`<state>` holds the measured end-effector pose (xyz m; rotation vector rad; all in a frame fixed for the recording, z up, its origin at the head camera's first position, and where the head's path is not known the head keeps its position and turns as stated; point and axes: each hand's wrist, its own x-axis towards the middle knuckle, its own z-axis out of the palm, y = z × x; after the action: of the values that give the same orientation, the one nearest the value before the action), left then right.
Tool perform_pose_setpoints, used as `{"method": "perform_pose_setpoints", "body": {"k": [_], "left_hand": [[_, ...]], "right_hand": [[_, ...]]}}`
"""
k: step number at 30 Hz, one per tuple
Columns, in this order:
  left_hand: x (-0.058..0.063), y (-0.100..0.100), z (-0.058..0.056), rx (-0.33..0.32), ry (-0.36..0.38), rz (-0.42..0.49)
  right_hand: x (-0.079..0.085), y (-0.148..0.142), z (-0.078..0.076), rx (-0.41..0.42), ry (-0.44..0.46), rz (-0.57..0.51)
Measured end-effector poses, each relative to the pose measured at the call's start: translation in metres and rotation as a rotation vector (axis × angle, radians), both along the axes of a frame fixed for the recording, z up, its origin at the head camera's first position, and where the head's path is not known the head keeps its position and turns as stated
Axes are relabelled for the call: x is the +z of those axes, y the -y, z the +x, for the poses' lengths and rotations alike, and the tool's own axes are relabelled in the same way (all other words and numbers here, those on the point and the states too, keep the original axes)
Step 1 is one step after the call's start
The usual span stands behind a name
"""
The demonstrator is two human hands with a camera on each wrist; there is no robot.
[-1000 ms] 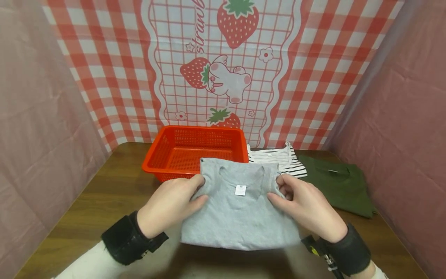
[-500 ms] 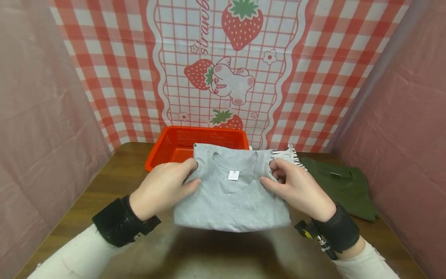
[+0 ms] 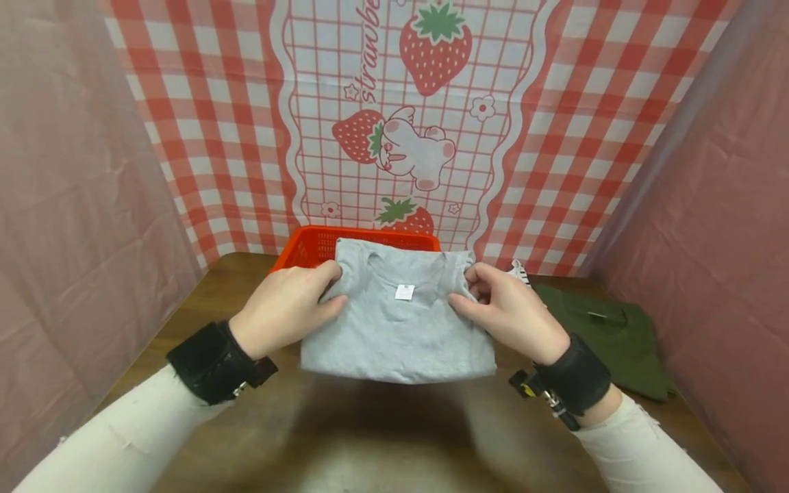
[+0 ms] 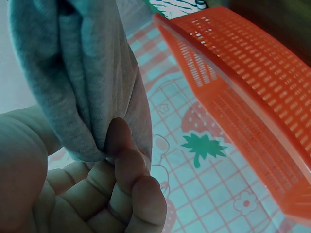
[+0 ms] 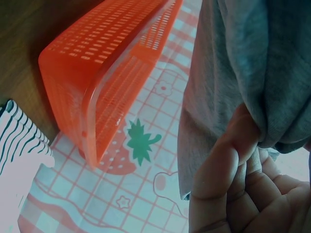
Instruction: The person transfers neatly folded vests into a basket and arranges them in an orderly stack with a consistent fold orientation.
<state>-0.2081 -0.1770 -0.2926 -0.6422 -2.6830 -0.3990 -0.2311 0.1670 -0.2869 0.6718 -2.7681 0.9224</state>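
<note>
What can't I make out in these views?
Head: print on the white label, too small.
Head: near side of the red basket, behind gray shirt and left hand.
Head: most of the striped garment, behind right hand and shirt.
Left wrist: striped garment, cut by the top edge.

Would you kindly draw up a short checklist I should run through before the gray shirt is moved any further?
1. Left hand grips the gray shirt: ok, thumb and fingers pinch one side.
2. Right hand grips the opposite side: ok, also pinching.
3. Shirt lifted off the table: ok, it appears raised, with a shadow below.
4. Fold holding, neck label facing the wearer of the head camera: ok.
5. Floor of the red basket fully in sight: not ok, the shirt covers most of it in the head view.
6. Striped garment not touching the basket: cannot tell from the head view; apart in the right wrist view.
</note>
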Motion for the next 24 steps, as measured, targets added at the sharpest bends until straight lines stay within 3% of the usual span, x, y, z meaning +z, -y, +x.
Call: {"method": "perform_pose_setpoints", "body": {"k": [11, 16, 24], "left_hand": [[0.003, 0.006, -0.017, 0.062, 0.022, -0.032], [0.005, 0.010, -0.025, 0.092, 0.026, -0.043], [0.010, 0.015, -0.042, 0.115, -0.014, -0.078]], "right_hand": [[0.004, 0.012, -0.029, 0.006, 0.054, -0.001], [0.007, 0.019, -0.041, 0.019, 0.030, 0.013], [0.013, 0.029, -0.059, 0.011, 0.051, 0.010]]}}
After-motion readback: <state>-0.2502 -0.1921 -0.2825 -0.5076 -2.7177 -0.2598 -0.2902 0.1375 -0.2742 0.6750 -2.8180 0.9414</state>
